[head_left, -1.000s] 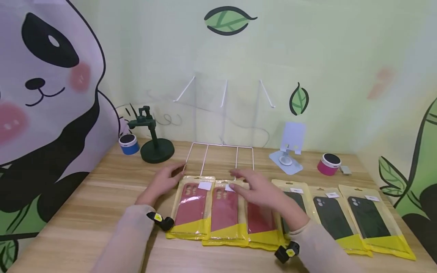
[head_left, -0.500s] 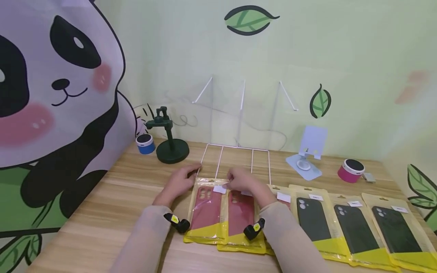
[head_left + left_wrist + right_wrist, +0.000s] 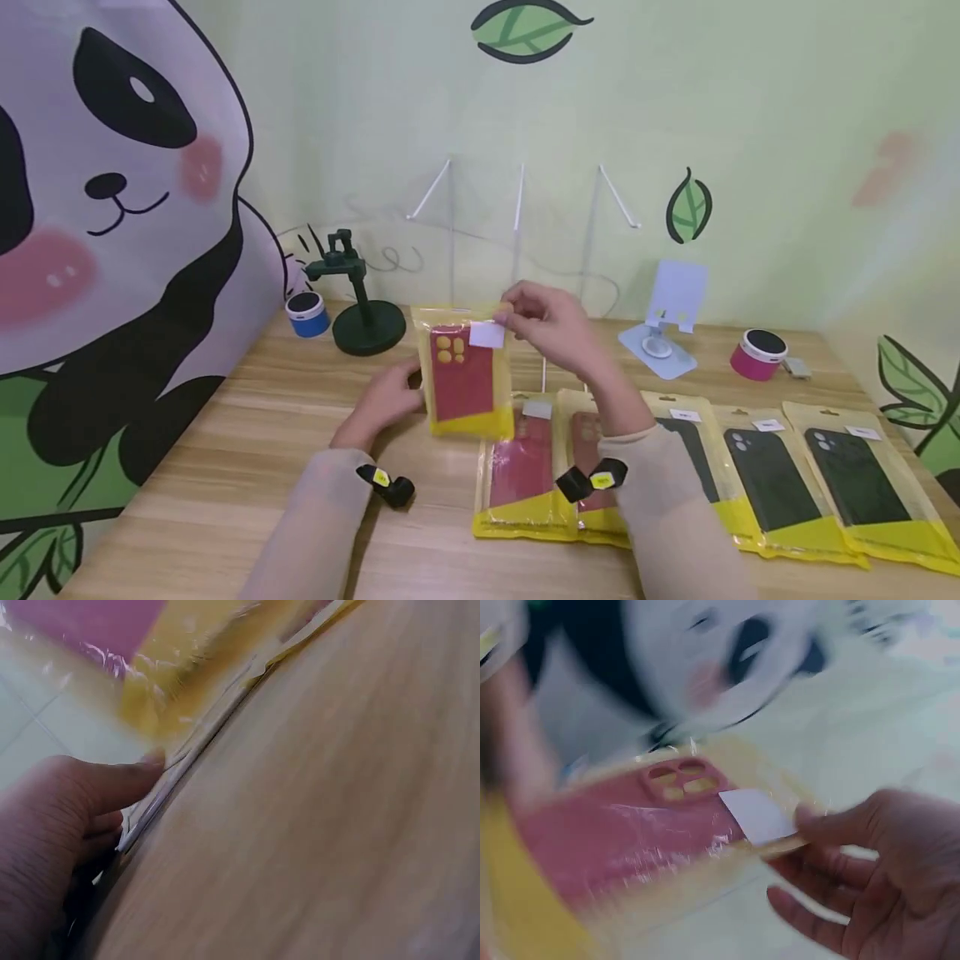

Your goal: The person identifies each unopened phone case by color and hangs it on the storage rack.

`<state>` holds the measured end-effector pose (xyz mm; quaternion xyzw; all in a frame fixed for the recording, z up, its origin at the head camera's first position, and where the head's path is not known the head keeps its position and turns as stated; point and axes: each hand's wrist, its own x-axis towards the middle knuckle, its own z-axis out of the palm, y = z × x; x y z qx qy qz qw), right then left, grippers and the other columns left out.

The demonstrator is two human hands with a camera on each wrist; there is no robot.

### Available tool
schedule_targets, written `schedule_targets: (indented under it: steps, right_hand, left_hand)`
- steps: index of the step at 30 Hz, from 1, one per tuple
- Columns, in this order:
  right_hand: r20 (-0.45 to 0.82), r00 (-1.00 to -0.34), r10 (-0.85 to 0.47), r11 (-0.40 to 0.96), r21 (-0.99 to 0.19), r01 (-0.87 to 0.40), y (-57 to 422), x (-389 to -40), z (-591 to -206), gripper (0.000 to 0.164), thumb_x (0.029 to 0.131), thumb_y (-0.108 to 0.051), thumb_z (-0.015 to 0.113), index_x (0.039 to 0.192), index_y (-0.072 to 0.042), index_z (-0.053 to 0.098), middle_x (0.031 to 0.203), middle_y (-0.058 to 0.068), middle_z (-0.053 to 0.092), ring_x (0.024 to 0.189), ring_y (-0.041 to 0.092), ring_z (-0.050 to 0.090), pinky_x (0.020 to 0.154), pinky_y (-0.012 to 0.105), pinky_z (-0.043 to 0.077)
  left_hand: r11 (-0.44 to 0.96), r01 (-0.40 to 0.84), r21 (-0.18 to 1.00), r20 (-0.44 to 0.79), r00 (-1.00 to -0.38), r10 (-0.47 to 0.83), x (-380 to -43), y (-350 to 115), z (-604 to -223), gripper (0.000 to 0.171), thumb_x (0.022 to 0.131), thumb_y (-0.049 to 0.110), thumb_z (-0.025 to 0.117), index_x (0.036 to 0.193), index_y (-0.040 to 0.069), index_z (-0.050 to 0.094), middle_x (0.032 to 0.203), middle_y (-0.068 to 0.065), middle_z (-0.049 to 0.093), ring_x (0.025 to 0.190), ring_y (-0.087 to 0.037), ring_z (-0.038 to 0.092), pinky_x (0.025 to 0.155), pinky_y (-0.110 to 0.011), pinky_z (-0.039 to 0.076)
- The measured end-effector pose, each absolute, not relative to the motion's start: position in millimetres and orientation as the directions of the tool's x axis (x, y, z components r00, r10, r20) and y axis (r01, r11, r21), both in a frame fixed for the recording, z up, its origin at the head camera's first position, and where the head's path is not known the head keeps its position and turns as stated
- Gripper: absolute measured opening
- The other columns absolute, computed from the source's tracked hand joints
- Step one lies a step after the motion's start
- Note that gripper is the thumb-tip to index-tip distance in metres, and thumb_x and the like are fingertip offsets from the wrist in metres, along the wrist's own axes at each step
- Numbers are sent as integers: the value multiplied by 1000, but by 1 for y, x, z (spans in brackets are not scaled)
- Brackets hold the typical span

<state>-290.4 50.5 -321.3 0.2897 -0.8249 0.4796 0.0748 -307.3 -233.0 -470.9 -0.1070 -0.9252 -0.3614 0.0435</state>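
My right hand (image 3: 551, 321) pinches the top right corner of a bagged red phone case (image 3: 461, 375), beside its white label (image 3: 487, 335). The yellow-bottomed bag hangs upright above the table. In the right wrist view, thumb and fingers grip that corner while the red case (image 3: 622, 832) shows through the clear front. At the left side of a white wire rack (image 3: 518, 204), my left hand (image 3: 382, 404) is partly behind the bag. Its thumb and fingers hold the rack's base wire (image 3: 154, 806) in the left wrist view. Two more bagged red cases (image 3: 521, 467) lie in front of the rack.
Several bagged black phone cases (image 3: 772, 479) lie in a row at the right. Behind stand a blue speaker (image 3: 307, 315), a dark green stand (image 3: 369, 327), a pale blue phone stand (image 3: 677, 296) and a pink speaker (image 3: 757, 357). The wall closes off the back.
My right hand moved left from over the middle bags, took the leftmost bagged red case by its top and raised it off the table. My left hand stayed by the rack.
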Motion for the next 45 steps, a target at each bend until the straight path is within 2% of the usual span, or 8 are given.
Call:
schedule_targets:
  steps: [3, 6, 8, 11, 19, 30, 37, 45]
  right_hand:
    - [588, -761, -274, 225, -730, -646, 56, -272, -290, 9, 94, -14, 72, 98, -7, 69, 85, 6, 74, 72, 27, 68, 63, 27, 51]
    - [736, -672, -88, 202, -647, -735, 58, -265, -272, 11, 93, -11, 73, 95, -2, 68, 82, 8, 73, 64, 23, 63, 56, 22, 46]
    - [765, -643, 25, 224, -631, -743, 59, -266, -266, 14, 93, -13, 74, 95, 0, 68, 80, 8, 73, 63, 18, 61, 56, 21, 46]
    - [748, -652, 125, 230, -661, -714, 60, -273, -263, 19, 92, -16, 75, 96, 2, 69, 81, 10, 72, 65, 13, 59, 58, 20, 45]
    - [747, -632, 207, 349, -660, -665, 60, -296, -270, 16, 92, -15, 76, 93, 0, 71, 76, 8, 72, 63, 12, 62, 59, 19, 48]
    - [693, -664, 279, 332, -719, -611, 58, -341, -292, 14, 91, -16, 76, 94, -3, 79, 88, 6, 77, 74, 14, 71, 66, 19, 53]
    - [655, -682, 326, 354, -753, -555, 57, -344, -294, 17, 92, -20, 75, 97, -5, 81, 91, 6, 78, 76, 14, 73, 67, 18, 54]
    - [639, -709, 299, 348, -765, -542, 62, -339, -295, 24, 95, -20, 71, 114, -7, 77, 101, 7, 77, 88, 13, 74, 77, 25, 58]
  left_hand:
    - [742, 246, 623, 157, -969, 190, -308, -231, -470, 76, 88, 47, 73, 151, 13, 47, 154, -9, 46, 141, -31, 42, 117, -50, 31]
    - [749, 253, 612, 160, -967, 196, -309, -232, -469, 83, 87, 54, 73, 153, 11, 44, 158, -8, 40, 146, -29, 35, 119, -48, 26]
    - [760, 255, 598, 156, -967, 202, -309, -233, -469, 88, 85, 59, 73, 153, 11, 43, 159, -7, 39, 147, -28, 34, 119, -48, 26]
    - [776, 254, 578, 144, -967, 210, -308, -231, -470, 98, 80, 67, 73, 154, 11, 41, 159, -8, 38, 147, -29, 34, 119, -49, 27]
    - [793, 235, 562, 124, -972, 200, -307, -227, -469, 102, 77, 70, 73, 155, 13, 41, 160, -5, 37, 148, -28, 32, 119, -49, 27]
    - [794, 228, 564, 115, -973, 198, -304, -226, -468, 102, 77, 69, 74, 155, 12, 40, 161, -5, 35, 148, -28, 31, 119, -50, 27]
    - [796, 219, 564, 120, -976, 184, -304, -226, -469, 99, 79, 66, 75, 155, 13, 41, 161, -4, 36, 148, -28, 32, 119, -50, 26]
    - [805, 241, 542, 126, -970, 206, -304, -226, -472, 100, 78, 70, 72, 155, 13, 41, 161, -5, 36, 147, -29, 32, 119, -51, 27]
